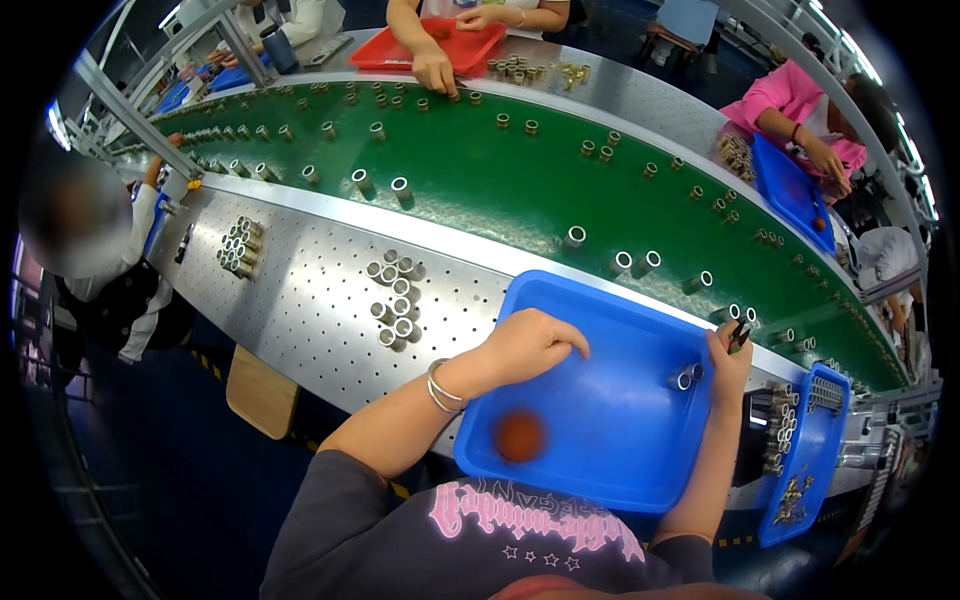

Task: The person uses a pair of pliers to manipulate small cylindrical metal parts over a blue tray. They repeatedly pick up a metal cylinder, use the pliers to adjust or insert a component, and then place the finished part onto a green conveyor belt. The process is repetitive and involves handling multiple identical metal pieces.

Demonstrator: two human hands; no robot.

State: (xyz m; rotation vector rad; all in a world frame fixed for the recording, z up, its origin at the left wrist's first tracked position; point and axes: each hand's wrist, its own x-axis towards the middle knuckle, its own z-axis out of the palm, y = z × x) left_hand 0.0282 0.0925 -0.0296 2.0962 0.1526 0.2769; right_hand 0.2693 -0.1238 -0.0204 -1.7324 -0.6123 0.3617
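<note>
My left hand is over the left part of a blue tray, its fingers curled and the index finger bent forward. Whatever it may hold is hidden. My right hand is closed around a small dark tool that looks like pliers, jaws pointing up, at the tray's right rim beside the belt. Two short metal sleeves are in the tray near that hand. A round reddish-brown ball, smeared by motion, is at the tray's near left.
A green conveyor belt carrying spaced metal sleeves runs beyond the tray. Sleeve groups stand on the perforated metal table. Another blue tray with small brass-coloured parts lies right. Other people work along the belt; a co-worker's hand reaches onto it.
</note>
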